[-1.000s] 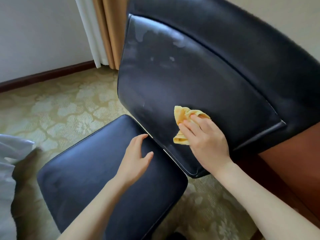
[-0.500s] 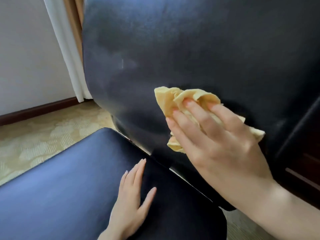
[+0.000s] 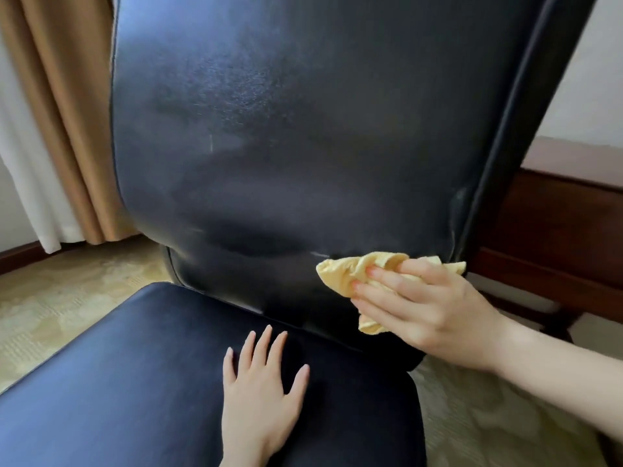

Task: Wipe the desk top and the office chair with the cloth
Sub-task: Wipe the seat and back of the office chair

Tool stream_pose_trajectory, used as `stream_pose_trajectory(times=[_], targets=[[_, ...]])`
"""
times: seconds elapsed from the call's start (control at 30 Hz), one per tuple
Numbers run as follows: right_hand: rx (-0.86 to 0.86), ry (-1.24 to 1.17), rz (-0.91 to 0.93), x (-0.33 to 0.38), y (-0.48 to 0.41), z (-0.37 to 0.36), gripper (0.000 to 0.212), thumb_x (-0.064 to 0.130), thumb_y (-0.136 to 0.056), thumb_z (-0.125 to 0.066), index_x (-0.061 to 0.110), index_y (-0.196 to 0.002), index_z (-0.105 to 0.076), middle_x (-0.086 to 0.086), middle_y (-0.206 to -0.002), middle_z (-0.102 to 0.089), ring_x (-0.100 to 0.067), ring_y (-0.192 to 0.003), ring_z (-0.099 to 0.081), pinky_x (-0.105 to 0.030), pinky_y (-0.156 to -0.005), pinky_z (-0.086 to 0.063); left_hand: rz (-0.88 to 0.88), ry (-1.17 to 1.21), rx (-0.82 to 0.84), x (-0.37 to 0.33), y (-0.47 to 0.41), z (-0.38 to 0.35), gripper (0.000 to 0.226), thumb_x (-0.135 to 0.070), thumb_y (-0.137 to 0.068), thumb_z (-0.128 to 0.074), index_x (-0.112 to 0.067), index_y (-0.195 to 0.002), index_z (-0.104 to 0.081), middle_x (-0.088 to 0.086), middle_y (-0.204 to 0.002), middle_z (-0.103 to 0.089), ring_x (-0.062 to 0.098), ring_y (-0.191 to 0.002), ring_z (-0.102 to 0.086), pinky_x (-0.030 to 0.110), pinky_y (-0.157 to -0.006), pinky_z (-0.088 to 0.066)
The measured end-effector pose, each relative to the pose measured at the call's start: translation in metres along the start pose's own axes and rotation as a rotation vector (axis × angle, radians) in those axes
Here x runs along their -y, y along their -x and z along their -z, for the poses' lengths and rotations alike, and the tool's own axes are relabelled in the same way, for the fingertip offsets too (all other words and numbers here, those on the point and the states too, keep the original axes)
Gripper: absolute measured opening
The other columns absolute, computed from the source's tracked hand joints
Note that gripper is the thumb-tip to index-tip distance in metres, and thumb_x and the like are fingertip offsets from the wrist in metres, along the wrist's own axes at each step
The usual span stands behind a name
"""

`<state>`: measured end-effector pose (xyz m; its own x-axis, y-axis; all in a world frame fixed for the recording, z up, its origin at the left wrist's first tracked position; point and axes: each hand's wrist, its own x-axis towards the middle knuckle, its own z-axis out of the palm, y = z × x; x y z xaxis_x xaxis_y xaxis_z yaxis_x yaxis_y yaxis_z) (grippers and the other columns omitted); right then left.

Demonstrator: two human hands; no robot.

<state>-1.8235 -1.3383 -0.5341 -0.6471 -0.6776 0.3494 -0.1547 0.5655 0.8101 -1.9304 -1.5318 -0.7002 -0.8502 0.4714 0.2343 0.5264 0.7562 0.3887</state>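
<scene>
The right grip (image 3: 428,305) presses the cloth (image 3: 340,273), fingers near straight, on the chair back (image 3: 286,146) at 5 o'clock. The left grip (image 3: 259,396) lies flat, fingers spread, on the seat (image 3: 118,382). Maintain even pressure; overlap strokes toward the dull patch (image 3: 236,82) at 12 o'clock.

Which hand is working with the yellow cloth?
The right hand presses the cloth against the backrest; the left hand lies flat on the seat, empty.
</scene>
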Motion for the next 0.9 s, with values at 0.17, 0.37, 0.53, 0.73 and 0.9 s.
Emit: stream_pose_trajectory(times=[0.17,0.37,0.53,0.73,0.9], targets=[[-0.081,0.033,-0.059,-0.039,0.003,0.026,0.02,0.007,-0.089,-0.065,0.014,-0.106,-0.074,-0.003,-0.111,-0.07,-0.023,-0.103,-0.057,-0.036,-0.084,-0.047,-0.023,0.004,0.035,-0.001,0.001,0.005,0.063,-0.065,-0.09,-0.018,-0.039,-0.147,-0.018,-0.018,-0.158,-0.007,0.006,-0.145,0.009,0.038,-0.115,0.014],[-0.307,0.058,-0.438,-0.108,-0.029,0.046,0.019,0.008,-0.091,-0.063,0.008,-0.107,-0.072,-0.013,-0.109,-0.068,-0.026,-0.092,-0.045,-0.041,-0.077,-0.051,-0.027,0.023,0.011,-0.001,0.002,0.005,0.062,-0.064,-0.09,-0.021,-0.038,-0.146,-0.025,-0.017,-0.157,-0.014,0.006,-0.146,0.005,0.038,-0.115,0.013],[-0.448,-0.007,-0.678,-0.103,-0.04,0.033,0.018,0.011,-0.088,-0.066,0.011,-0.105,-0.073,-0.008,-0.105,-0.068,-0.032,-0.085,-0.05,-0.024,-0.083,-0.039,-0.029,0.026,-0.012,-0.002,0.001,0.003,0.063,-0.064,-0.089,-0.021,-0.037,-0.145,-0.026,-0.018,-0.156,-0.015,0.005,-0.145,0.003,0.037,-0.115,0.013],[-0.392,-0.045,-0.598,-0.053,-0.015,0.019,0.022,0.006,-0.084,-0.072,0.014,-0.104,-0.074,-0.005,-0.103,-0.069,-0.021,-0.083,-0.039,-0.028,-0.078,-0.044,-0.018,0.02,-0.008,-0.004,0.0,0.003,0.061,-0.062,-0.09,-0.021,-0.035,-0.145,-0.029,-0.014,-0.157,-0.019,0.008,-0.146,0.001,0.038,-0.116,0.011],[-0.227,-0.096,-0.37,0.0,0.007,0.004,0.019,0.009,-0.084,-0.071,0.016,-0.102,-0.075,0.001,-0.105,-0.071,-0.018,-0.086,-0.046,-0.033,-0.071,-0.041,-0.017,0.013,0.003,-0.002,0.001,0.001,0.062,-0.062,-0.09,-0.02,-0.034,-0.145,-0.03,-0.014,-0.157,-0.019,0.008,-0.146,0.0,0.038,-0.117,0.011]])
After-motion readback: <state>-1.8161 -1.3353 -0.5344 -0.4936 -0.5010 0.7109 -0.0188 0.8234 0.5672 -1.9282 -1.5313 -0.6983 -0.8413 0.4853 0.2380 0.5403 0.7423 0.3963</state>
